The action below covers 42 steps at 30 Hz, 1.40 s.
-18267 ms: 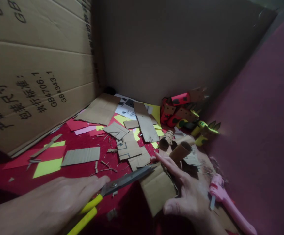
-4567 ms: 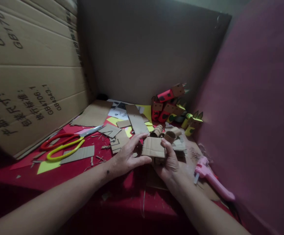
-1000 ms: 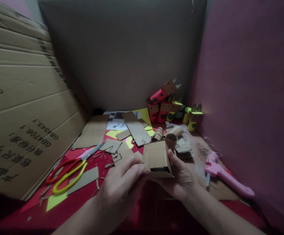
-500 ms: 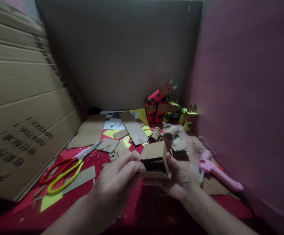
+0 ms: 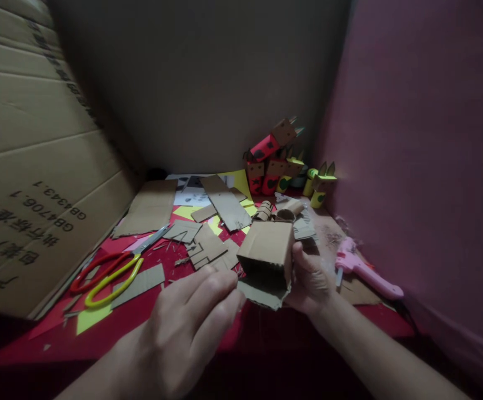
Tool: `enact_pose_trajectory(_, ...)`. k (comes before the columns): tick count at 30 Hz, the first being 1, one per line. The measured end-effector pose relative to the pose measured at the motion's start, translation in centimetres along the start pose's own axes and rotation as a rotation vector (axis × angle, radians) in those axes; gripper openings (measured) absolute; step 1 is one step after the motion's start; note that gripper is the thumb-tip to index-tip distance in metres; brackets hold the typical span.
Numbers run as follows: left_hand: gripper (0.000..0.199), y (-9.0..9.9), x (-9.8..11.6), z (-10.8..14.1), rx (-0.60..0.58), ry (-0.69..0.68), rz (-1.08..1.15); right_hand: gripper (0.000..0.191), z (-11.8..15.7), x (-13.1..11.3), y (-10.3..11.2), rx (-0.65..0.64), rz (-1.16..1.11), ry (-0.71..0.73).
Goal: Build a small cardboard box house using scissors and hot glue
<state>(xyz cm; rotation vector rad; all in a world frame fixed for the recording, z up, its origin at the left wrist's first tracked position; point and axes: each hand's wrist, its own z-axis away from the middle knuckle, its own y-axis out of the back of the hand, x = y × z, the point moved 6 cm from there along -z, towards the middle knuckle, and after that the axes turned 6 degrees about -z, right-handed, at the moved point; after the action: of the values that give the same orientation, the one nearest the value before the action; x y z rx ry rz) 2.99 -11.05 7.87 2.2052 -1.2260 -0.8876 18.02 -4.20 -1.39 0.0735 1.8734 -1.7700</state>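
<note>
A small open-ended cardboard box (image 5: 266, 240) is held out in front of me, its dark hollow end facing me. A flap with a ragged edge hangs down from the box's lower side. My right hand (image 5: 310, 278) grips the box from the right, thumb along its side and the other fingers mostly hidden beneath. At the left corner of the flap, my left hand (image 5: 202, 319) is closed, its fingertips pressed together against the cardboard edge. The thumb of that hand is hidden from view.
Scissors (image 5: 120, 272) with red and yellow handles lie left, among cardboard scraps (image 5: 208, 244). A pink glue gun (image 5: 366, 269) rests on the right. Cardboard tubes (image 5: 285, 214) and several red and yellow figures (image 5: 264, 178) stand behind. A large carton (image 5: 37, 166) walls the left side.
The box has turned in my hands, and its lower flap now hangs lower and shows more. My left hand has shifted slightly down and left. The view has tilted a little.
</note>
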Motion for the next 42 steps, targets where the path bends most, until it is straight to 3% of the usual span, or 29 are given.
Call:
enact_pose_trajectory(3,0.023,0.1,0.6,-0.1,0.008,-0.079,-0.048,0.053,0.3,0.1,-0.6,0.052,-0.023,0.028)
enact_pose_trajectory(8,0.028,0.0,1.1,0.0,-0.005,-0.076,-0.095,0.069,0.4,0.1,-1.7,0.102,-0.062,0.122)
enact_pose_trajectory(17,0.031,-1.5,2.4,0.4,-0.014,-0.129,-0.009,0.071,0.6,-0.5,-2.2,0.370,-0.240,0.188)
enact_pose_trajectory(20,0.032,-2.2,2.8,0.4,-0.001,-0.107,0.006,0.071,0.6,-0.8,-2.0,0.387,-0.256,0.178)
enact_pose_trajectory(25,0.033,-2.9,3.1,0.4,0.002,-0.057,0.054,0.070,0.4,-1.2,-2.1,0.316,-0.263,0.191)
enact_pose_trajectory(28,0.031,-3.1,2.9,0.7,-0.005,-0.033,0.061,0.069,0.4,-1.3,-1.4,0.348,-0.246,0.180)
enact_pose_trajectory(31,0.024,-3.1,1.9,1.0,0.042,0.111,0.072,0.070,0.3,-2.3,-0.9,0.359,-0.178,0.222)
enact_pose_trajectory(33,0.017,-3.3,1.1,1.1,0.068,0.257,0.116,0.069,0.5,-3.9,-1.5,0.295,-0.101,0.289)
enact_pose_trajectory(36,0.013,-5.6,0.9,0.2,-0.094,0.463,0.410,0.067,1.3,-6.9,-3.3,0.179,0.001,0.404)
enact_pose_trajectory(39,0.015,-9.9,3.5,-1.8,-0.337,0.593,0.779,0.071,2.9,-9.8,-5.0,0.142,0.120,0.503)
enact_pose_trajectory(41,0.018,-12.7,6.4,-4.1,-0.404,0.533,0.850,0.075,4.1,-11.2,-5.7,0.124,0.190,0.532)
enact_pose_trajectory(42,0.019,-14.1,7.7,-5.4,-0.439,0.493,0.771,0.076,4.6,-11.7,-6.0,0.113,0.207,0.541)
